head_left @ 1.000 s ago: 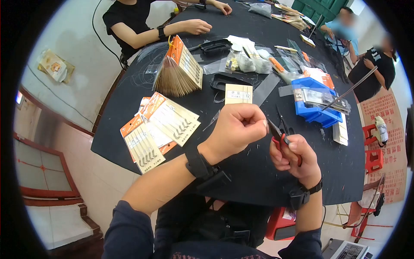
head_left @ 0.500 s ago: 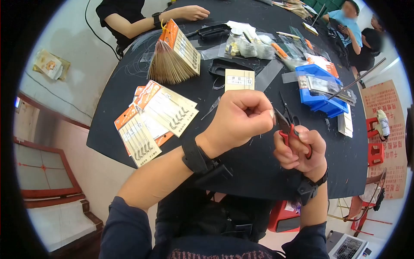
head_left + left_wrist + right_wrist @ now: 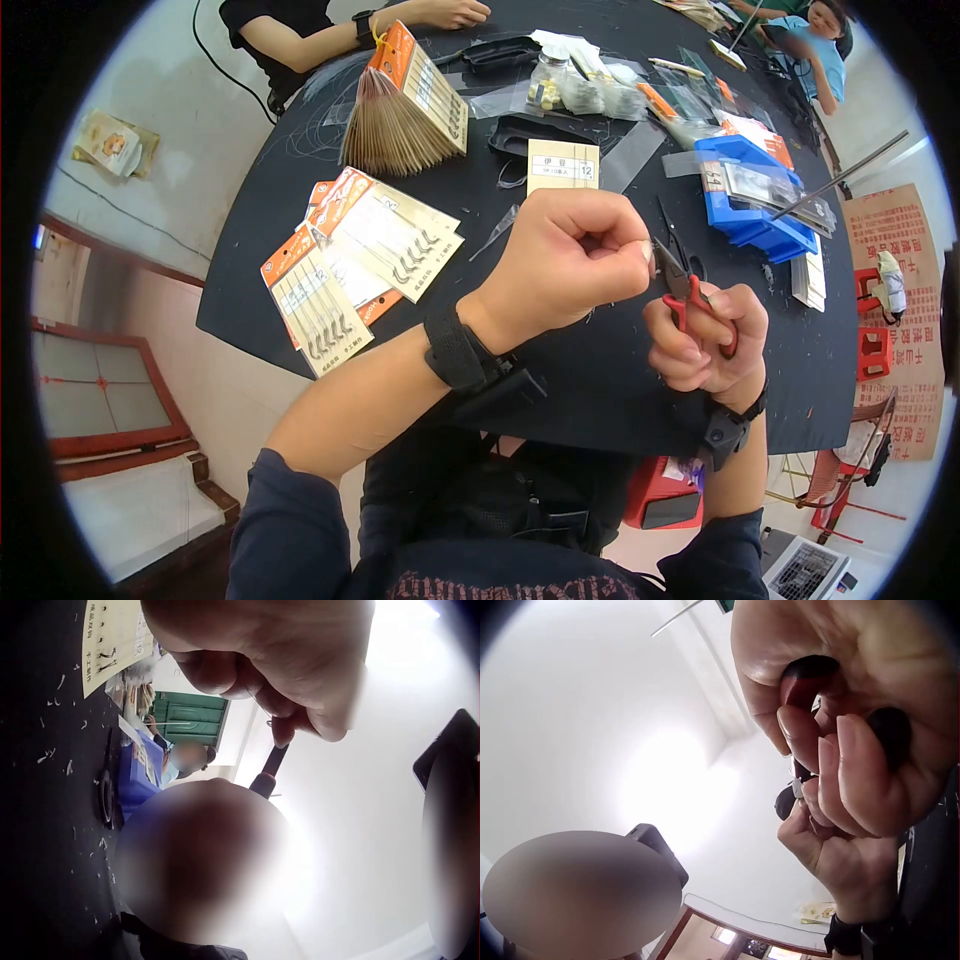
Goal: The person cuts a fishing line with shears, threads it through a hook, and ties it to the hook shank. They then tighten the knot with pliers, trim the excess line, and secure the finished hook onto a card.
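In the head view my left hand [image 3: 565, 255] is raised over the table, thumb and forefinger pinched at their tips. A fine fishing line [image 3: 270, 722] with a small loop shows at those fingertips in the left wrist view. My right hand [image 3: 712, 335] holds red-handled scissors [image 3: 692, 288], fingers curled through the handles. The blades point up toward the left thumb tip, right beside it. Behind the left hand lies a pale card marked 12 [image 3: 563, 163]. Cards of fish hooks [image 3: 315, 300] overlap on the table to the left.
A fanned stack of hook cards [image 3: 405, 110] stands at the back left. Black scissors [image 3: 680, 245] lie beyond my right hand, near a blue bin [image 3: 740, 215] with a rod across it. A jar [image 3: 546, 82] and small bags stand farther back. Another person's arm [image 3: 300, 45] rests across the table.
The head view has shifted, and both hands appear slightly higher and farther right. The left fingers stay pinched, and the scissors stay in the right hand with the blades at the left fingertips.
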### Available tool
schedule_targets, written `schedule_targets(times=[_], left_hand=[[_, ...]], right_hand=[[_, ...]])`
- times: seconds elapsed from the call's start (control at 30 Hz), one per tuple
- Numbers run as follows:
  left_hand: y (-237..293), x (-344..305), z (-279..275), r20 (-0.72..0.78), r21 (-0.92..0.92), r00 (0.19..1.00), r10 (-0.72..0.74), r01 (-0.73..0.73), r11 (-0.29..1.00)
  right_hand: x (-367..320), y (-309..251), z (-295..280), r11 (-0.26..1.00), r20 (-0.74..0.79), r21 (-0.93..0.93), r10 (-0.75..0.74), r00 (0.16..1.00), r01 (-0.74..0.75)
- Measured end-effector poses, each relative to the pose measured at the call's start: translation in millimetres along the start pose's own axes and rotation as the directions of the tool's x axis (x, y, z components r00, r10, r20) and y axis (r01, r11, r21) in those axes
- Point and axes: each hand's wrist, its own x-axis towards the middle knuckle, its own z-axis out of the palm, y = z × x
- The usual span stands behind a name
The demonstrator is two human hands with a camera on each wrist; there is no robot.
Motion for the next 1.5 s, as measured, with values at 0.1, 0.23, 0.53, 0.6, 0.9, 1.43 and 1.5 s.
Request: schedule_targets(times=[0.1, 0.23, 0.53, 0.6, 0.9, 1.43, 1.5], left_hand=[[0.0, -0.3, 0.4, 0.000, 0.020, 1.000, 0.010, -0.010, 1.000], [0.4, -0.3, 0.2, 0.013, 0.030, 1.000, 0.028, -0.028, 0.999], [-1.6, -1.0, 1.1, 0.001, 0.033, 0.999, 0.040, -0.040, 0.999], [-1.3, -0.1, 1.5, -0.029, 0.046, 0.999, 0.035, -0.033, 0.998], [-9.0, -1.8, 0.2, -0.062, 0.023, 0.995, -0.074, 0.075, 0.997], [-13.4, -3.2, 1.4, 0.014, -0.055, 0.988, -0.156, 0.156, 0.986], [-12.4, -3.7, 1.1, 0.039, -0.042, 0.982, -0.183, 0.184, 0.982]], right_hand=[[-0.6, 0.2, -0.4, 1.000, 0.008, 0.014, 0.012, 1.000, -0.013], [-1.3, -0.6, -2.8, 0.997, 0.050, 0.060, 0.044, 0.998, -0.047], [-2.2, -2.6, -8.3, 0.992, 0.093, 0.094, 0.071, 0.993, -0.080], [0.4, -3.0, -6.3, 1.000, 0.091, 0.012, 0.024, 0.996, -0.025], [-16.0, -22.2, 1.8, 0.704, -0.077, -0.396, -0.665, 0.743, 0.590], [16.2, 13.7, 1.6, -0.211, -0.094, -0.887, -0.789, 0.607, -0.411], [15.0, 14.0, 6.0, -0.223, -0.101, -0.880, -0.775, 0.624, -0.419]])
